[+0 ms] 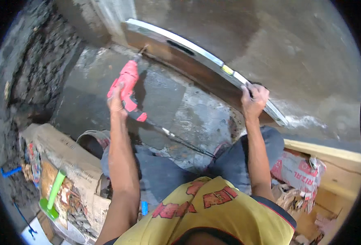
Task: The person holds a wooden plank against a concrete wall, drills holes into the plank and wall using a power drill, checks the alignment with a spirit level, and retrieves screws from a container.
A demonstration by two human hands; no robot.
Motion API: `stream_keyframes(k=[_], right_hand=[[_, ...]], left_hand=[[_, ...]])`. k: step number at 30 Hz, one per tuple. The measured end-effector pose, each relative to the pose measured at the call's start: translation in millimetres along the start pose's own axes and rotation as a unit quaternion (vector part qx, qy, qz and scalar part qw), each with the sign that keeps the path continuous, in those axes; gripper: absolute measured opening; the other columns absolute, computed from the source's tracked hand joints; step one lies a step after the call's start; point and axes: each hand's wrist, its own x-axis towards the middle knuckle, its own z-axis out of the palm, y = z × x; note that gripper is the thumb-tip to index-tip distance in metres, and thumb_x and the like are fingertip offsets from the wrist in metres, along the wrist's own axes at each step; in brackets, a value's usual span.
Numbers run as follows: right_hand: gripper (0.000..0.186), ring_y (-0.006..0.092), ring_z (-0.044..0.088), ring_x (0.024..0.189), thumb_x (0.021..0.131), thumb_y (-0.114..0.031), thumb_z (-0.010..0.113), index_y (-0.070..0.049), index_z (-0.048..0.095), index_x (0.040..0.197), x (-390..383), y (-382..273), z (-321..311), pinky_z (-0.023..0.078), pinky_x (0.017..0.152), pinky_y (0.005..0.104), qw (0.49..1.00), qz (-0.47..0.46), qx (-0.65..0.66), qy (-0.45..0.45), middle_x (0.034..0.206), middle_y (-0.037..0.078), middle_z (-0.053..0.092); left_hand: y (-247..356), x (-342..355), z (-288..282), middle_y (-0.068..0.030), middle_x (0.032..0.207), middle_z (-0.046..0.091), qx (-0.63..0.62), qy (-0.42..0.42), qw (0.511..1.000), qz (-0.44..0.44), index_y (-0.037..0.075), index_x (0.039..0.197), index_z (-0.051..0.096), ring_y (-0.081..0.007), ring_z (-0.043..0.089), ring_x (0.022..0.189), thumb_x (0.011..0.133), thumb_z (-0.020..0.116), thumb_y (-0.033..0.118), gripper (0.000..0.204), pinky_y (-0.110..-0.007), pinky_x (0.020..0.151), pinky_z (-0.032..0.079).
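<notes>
A red power drill (128, 77) is in my left hand (116, 104), the fingers wrapped round its handle. Its bit points away from me, with the tip at the foot of the brown wall (286, 53); whether it touches cannot be told. From the handle a dark cord (184, 142) runs back between my legs. A long spirit level (158, 32) with a yellowish vial lies along the lower wall, slanting from far left to near right. My right hand (255, 101) grips its top edge near the right end, thumb and fingers closed over it.
Wet grey concrete floor (160, 100) spreads before my knees. At left are a bucket (91, 141), flattened brown cardboard (62, 143), a green-handled float (57, 188) and rough dark earth (42, 61). A wooden beam (327, 152) and a red-and-white sack (296, 173) lie at right.
</notes>
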Motion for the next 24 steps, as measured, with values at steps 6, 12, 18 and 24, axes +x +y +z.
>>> stream_keyframes(k=[6,12,18,24], right_hand=[[0.021,0.0272,0.059,0.084,0.067,-0.008,0.083,-0.009,0.071,0.085,-3.4,-1.1,9.1,0.043,0.075,0.0407,1.000,0.027,-0.004,-0.013,0.086,0.006,0.065],[0.022,0.0253,0.058,0.086,0.066,-0.006,0.082,-0.009,0.071,0.085,-4.3,4.0,7.3,0.041,0.077,0.0390,0.999,0.044,0.006,0.007,0.088,0.004,0.064],[0.021,0.0261,0.057,0.086,0.068,-0.007,0.081,-0.010,0.072,0.087,-4.3,1.8,6.5,0.041,0.077,0.0400,0.998,0.052,0.017,-0.002,0.091,0.004,0.063],[0.022,0.0267,0.057,0.088,0.069,-0.008,0.080,-0.010,0.073,0.089,-5.4,2.0,5.8,0.040,0.078,0.0397,0.998,0.055,0.015,-0.013,0.092,0.005,0.062]], left_hand=[[7.1,2.8,-7.0,-0.0072,0.099,0.068,0.049,-0.017,0.998,-0.029,0.004,0.121,0.062,-0.0207,0.067,0.077,0.082,0.081,0.027,0.049,-0.037,0.061,0.056],[2.9,2.8,0.8,-0.0104,0.098,0.069,0.047,-0.017,0.999,-0.006,0.002,0.123,0.060,-0.0225,0.067,0.072,0.083,0.080,0.023,0.050,-0.038,0.058,0.056],[2.5,-2.4,2.7,-0.0103,0.097,0.070,0.037,-0.029,0.999,0.001,0.002,0.123,0.060,-0.0215,0.067,0.072,0.085,0.077,0.022,0.046,-0.037,0.059,0.058],[0.5,2.0,-2.5,-0.0101,0.099,0.070,0.049,-0.044,0.998,0.012,0.002,0.122,0.061,-0.0207,0.068,0.074,0.086,0.075,0.022,0.044,-0.035,0.061,0.058]])
